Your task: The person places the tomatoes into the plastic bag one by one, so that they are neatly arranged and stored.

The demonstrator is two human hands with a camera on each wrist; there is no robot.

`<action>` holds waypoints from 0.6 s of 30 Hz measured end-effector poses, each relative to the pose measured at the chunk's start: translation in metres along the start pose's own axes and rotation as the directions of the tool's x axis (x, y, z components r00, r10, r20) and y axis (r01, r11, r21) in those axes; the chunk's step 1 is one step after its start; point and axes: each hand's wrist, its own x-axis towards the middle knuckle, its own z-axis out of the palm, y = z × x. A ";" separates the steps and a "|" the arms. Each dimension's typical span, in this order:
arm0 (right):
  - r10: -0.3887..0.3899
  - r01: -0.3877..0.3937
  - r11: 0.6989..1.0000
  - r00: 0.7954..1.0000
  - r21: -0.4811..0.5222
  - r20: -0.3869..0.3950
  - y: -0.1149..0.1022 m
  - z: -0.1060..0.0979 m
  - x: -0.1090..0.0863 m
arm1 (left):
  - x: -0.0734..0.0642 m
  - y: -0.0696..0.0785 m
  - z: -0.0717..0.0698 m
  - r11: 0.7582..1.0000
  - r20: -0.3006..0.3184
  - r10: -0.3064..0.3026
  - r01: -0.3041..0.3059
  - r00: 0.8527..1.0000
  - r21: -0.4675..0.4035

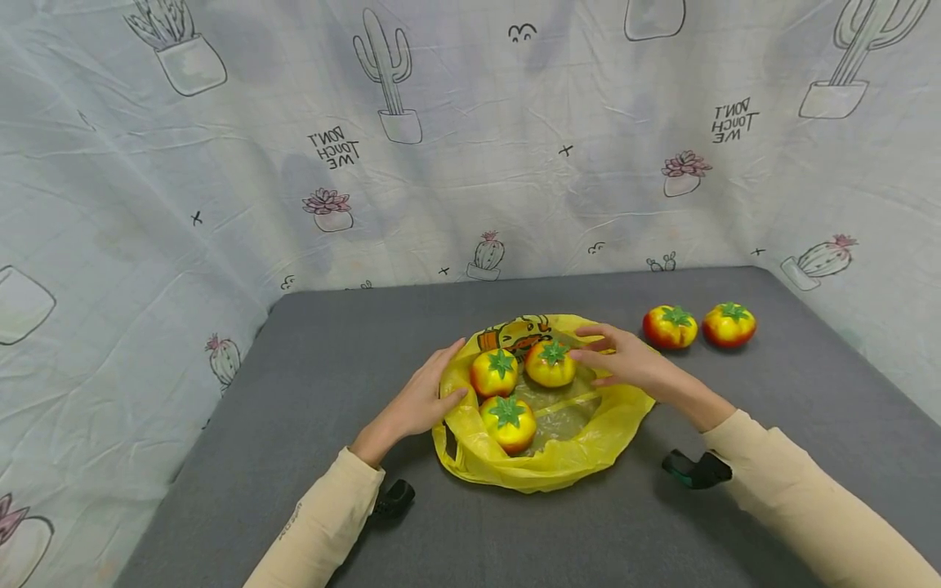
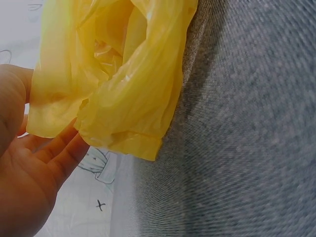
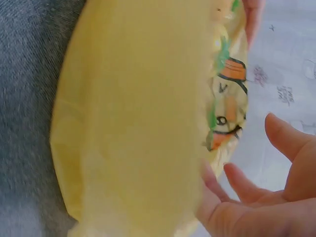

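A yellow plastic bag (image 1: 559, 465) lies with its mouth spread wide, rim rolled outward. Inside, three red-and-yellow tomatoes with green leafy tops show: a back left tomato (image 1: 485, 377), a front left tomato (image 1: 519, 437) and a back right tomato (image 1: 544, 376). My left hand (image 1: 425, 398) rests against the bag's left rim, fingers fairly straight along its outside and thumb toward the front. Over the right rim, my right hand (image 1: 623, 359) reaches in with spread fingers beside the back right tomato. In the right wrist view those fingers (image 3: 242, 185) hold nothing visible.
Two more tomatoes, one nearer the bag (image 1: 669, 333) and one farther right (image 1: 728, 331), sit on the grey table (image 1: 353, 327) at the back right. A printed white cloth (image 1: 456, 188) hangs behind the table. Dark straps (image 1: 697, 470) hang below both wrists.
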 end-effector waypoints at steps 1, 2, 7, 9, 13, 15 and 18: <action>-0.015 0.015 1.000 1.000 0.004 -0.004 0.000 -0.003 -0.002 | 0.000 0.000 0.000 1.000 0.000 0.000 0.000 1.000 -0.001; -0.029 0.029 0.999 0.999 0.016 -0.014 0.000 -0.006 -0.004 | 0.000 0.000 0.000 1.000 0.000 0.001 -0.001 1.000 -0.001; -0.074 0.083 0.991 0.993 0.104 -0.094 0.003 -0.021 -0.009 | 0.000 0.001 0.000 1.000 0.005 -0.001 0.001 1.000 0.003; -0.078 0.096 0.984 0.990 0.151 -0.118 0.004 -0.027 -0.010 | 0.000 0.001 0.000 1.000 0.006 -0.003 0.003 1.000 0.005; -0.075 0.108 0.969 0.985 0.222 -0.153 0.004 -0.036 -0.014 | 0.000 0.001 0.001 1.000 0.006 -0.004 0.004 1.000 0.007; -0.072 0.112 0.963 0.983 0.246 -0.167 0.004 -0.040 -0.015 | 0.000 0.000 0.001 1.000 0.006 -0.006 0.006 1.000 0.007; -0.065 0.115 0.958 0.979 0.264 -0.192 0.006 -0.045 -0.018 | 0.000 -0.001 0.002 1.000 0.004 -0.007 0.007 1.000 0.007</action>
